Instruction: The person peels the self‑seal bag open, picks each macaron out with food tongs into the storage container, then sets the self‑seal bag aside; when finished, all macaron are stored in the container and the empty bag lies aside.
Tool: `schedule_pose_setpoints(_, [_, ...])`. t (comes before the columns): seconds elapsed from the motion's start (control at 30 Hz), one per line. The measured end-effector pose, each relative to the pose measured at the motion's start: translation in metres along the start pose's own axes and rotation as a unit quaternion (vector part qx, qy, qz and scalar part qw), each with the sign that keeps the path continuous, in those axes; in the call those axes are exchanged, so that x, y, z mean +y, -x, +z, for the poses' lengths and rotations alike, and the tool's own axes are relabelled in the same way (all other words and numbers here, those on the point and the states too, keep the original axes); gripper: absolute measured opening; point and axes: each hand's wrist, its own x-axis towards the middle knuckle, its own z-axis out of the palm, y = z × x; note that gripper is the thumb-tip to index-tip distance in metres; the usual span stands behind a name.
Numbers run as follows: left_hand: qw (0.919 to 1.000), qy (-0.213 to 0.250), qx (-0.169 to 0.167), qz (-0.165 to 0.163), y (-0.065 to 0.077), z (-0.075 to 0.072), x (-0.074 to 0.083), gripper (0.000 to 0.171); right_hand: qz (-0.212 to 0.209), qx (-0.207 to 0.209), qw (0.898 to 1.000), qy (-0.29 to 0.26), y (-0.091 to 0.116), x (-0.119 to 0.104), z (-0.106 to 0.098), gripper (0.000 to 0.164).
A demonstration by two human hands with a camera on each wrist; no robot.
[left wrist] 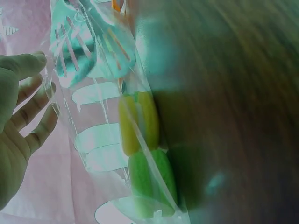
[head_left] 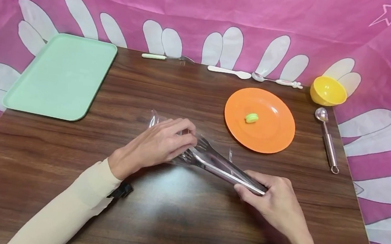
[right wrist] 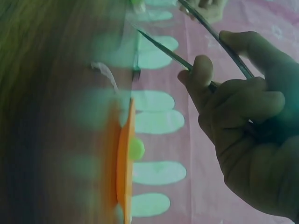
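Note:
My right hand (head_left: 279, 201) grips metal food tongs (head_left: 224, 171) near their joined end, their slotted tips spread apart and pointing at my left hand. A clear plastic bag (head_left: 154, 118) lies under and beyond my left hand (head_left: 164, 140), whose fingers hold its upper edge. In the left wrist view, the slotted tong tips (left wrist: 72, 51) overlap the bag's mouth. Deeper inside the bag show a yellow macaron (left wrist: 148, 119) and a green macaron (left wrist: 140, 184), end to end. Another light green macaron (head_left: 251, 118) sits on an orange plate (head_left: 274, 103), just beyond the tongs.
A mint green tray (head_left: 66, 73) lies at the back left. Along the back edge are a fork (head_left: 155, 56), a white spoon (head_left: 227, 71) and a metal spoon (head_left: 259, 77). A yellow bowl (head_left: 327, 91) and an ice cream scoop (head_left: 329, 144) stand on the right.

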Motion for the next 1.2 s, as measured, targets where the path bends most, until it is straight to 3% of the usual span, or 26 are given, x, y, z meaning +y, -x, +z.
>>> schedule_pose_setpoints(0.33, [1.0,0.007,-0.005,-0.002,0.0,0.003,0.001,0.004,-0.065,0.052,0.996,0.035,-0.01,-0.009,0.021,0.038])
schedule_pose_setpoints(0.93, [0.9997,0.024,-0.003,-0.007,0.0,0.006,0.002,0.007,-0.1,0.076,0.989,0.073,-0.012,-0.012,0.036,0.038])
schedule_pose_setpoints(1.2, [0.9994,0.03,-0.01,-0.013,-0.001,0.005,0.003,0.006,-0.103,0.067,0.99,0.071,-0.015,-0.017,0.042,0.029])
